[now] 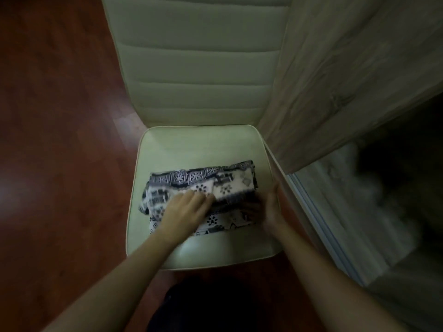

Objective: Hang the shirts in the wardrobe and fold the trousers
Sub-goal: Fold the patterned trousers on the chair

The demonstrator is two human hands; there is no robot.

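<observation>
Left hand (185,208): flat, fingers straight, pressing on folded patterned trousers (223,185) lying mid-seat on cream chair (191,147). Right hand (269,209): at bundle's right end, touching; grip not discernible through blur. Bundle's long axis left-right, spanning both hands; next fold judged right end over left.

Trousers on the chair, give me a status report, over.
Left hand flat on folded patterned trousers. Right hand at their right edge, grip unclear. Bundle lies on chair seat.
</observation>
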